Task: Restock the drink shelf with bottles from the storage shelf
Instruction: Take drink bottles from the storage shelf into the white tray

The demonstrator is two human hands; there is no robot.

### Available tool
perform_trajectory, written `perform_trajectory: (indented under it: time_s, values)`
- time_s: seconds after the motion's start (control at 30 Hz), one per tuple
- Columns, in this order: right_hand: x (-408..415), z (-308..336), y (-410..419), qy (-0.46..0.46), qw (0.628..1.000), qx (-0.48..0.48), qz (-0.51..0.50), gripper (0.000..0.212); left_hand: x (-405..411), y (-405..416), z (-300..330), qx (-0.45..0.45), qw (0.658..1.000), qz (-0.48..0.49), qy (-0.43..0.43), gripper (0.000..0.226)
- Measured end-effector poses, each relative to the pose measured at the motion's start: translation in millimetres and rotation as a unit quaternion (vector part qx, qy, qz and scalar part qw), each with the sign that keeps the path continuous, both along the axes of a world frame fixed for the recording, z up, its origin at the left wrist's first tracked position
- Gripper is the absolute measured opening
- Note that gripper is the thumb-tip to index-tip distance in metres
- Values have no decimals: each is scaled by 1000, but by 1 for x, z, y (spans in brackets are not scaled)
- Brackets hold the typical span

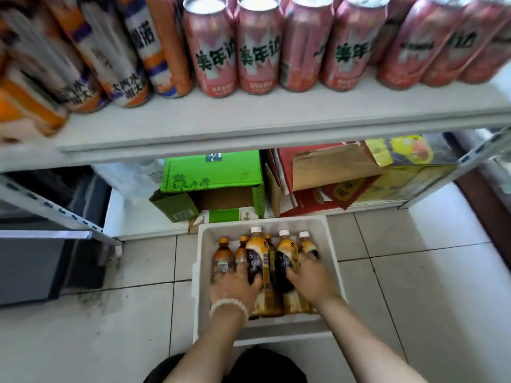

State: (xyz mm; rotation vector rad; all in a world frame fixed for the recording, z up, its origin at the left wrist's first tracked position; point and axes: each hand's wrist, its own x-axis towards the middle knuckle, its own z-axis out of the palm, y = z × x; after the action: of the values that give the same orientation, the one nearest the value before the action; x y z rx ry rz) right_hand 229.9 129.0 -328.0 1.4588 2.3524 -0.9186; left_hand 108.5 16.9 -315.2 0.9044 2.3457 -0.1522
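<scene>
The long grey metal shelf point(276, 120) above carries pink drink cans point(215, 51) in a row. Below it, on the tiled floor, sits the white foam box point(329, 244), the landmark here, holding amber-and-yellow plastic drink bottles point(225, 258) laid side by side. Inside the box, the left hand point(235, 286) wraps a dark-labelled bottle point(255, 258); the right hand point(309, 275) curls around another point(286, 255). This looks like the gathering step; next, both bottles need lifting clear of the box walls toward the shelf.
</scene>
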Motion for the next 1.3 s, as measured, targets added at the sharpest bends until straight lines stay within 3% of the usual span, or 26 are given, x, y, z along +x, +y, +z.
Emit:
perform_trajectory:
  time_s: [0.27, 0.47, 0.67, 0.8, 1.07, 1.2, 1.3]
  values:
    - [28, 93, -48, 64, 987, 131, 62, 35, 32, -48, 92, 111, 987, -39, 108, 42]
    - [63, 127, -97, 117, 966, 222, 57, 40, 50, -85, 129, 199, 967, -67, 146, 42]
    - [65, 134, -130, 78, 970, 214, 82, 40, 54, -110, 132, 193, 972, -69, 113, 43]
    - [73, 172, -155, 75, 970, 210, 93, 39, 61, -139, 171, 154, 978, -73, 120, 45]
    - [97, 375, -201, -3, 968, 208, 142, 33, 80, -196, 365, 92, 992, -49, 66, 48]
    - [114, 481, -218, -3, 977, 183, 113, 38, 90, -220, 470, 96, 993, -37, 52, 49]
    - [123, 525, -218, -6, 982, 169, 83, 38, 92, -225, 516, 99, 993, -32, 56, 47]
